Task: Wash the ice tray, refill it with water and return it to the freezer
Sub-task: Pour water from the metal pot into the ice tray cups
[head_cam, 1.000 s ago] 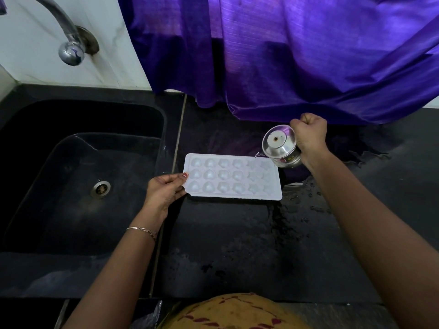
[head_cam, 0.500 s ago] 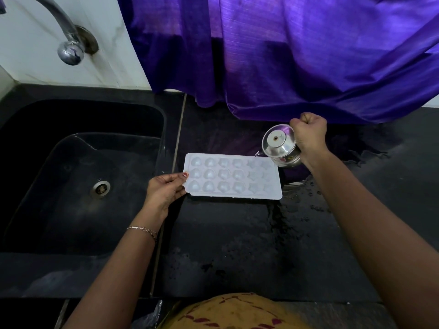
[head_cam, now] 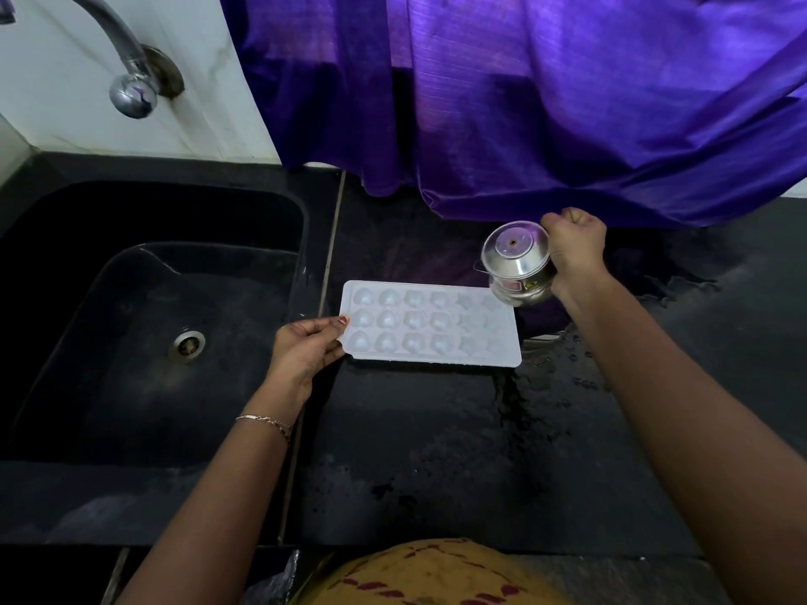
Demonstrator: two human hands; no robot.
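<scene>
A white ice tray with several heart-shaped cells lies flat on the black counter, just right of the sink. My left hand grips its left edge between thumb and fingers. My right hand holds a small steel cup tipped over on its side above the tray's far right corner, its base turned toward me. A thin trickle of water leaves the cup's lip at the tray's right end.
A black sink with a steel drain fills the left. A steel tap juts from the white wall above it. A purple curtain hangs behind the counter. Spilled water wets the counter right of the tray.
The cup stays tilted over the tray's right end. Both hands and the tray have hardly moved.
</scene>
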